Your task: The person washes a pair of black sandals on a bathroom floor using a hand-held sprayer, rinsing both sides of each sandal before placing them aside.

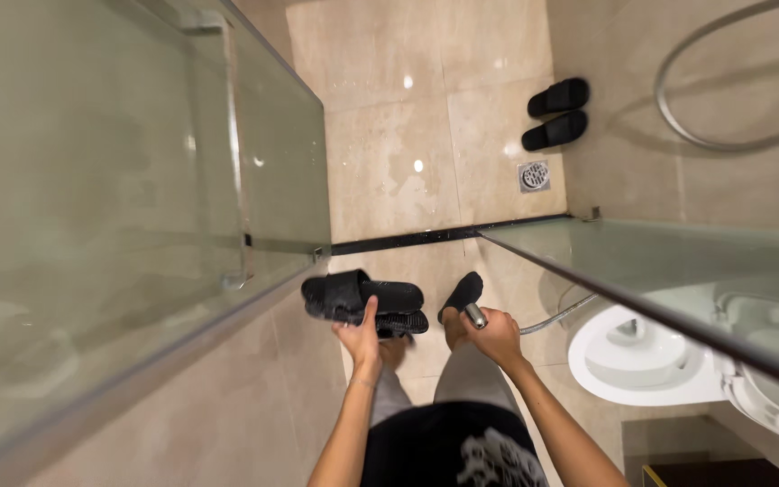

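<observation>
— Black rubber: my left hand (360, 335) has its grip closed around a pair of slippers (364, 300), lifted just left of the toilet (651, 356).

— And the right?

— My right hand (496, 336) is clenched on a metal sprayer (475, 316). Nothing looks rinsed yet, I'd judge. The toilet bowl seems empty. Beyond it, past the glass, another pair (557, 113) sits by the floor drain (534, 176).

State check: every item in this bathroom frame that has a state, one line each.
left hand: grip shut on black slippers, held off the floor
right hand: grip shut on spray nozzle, hose trailing right
second slipper pair: on the floor, side by side, by the wall
toilet: lid up, bowl open
floor drain: grate in place
floor: wet-looking sheen
</observation>
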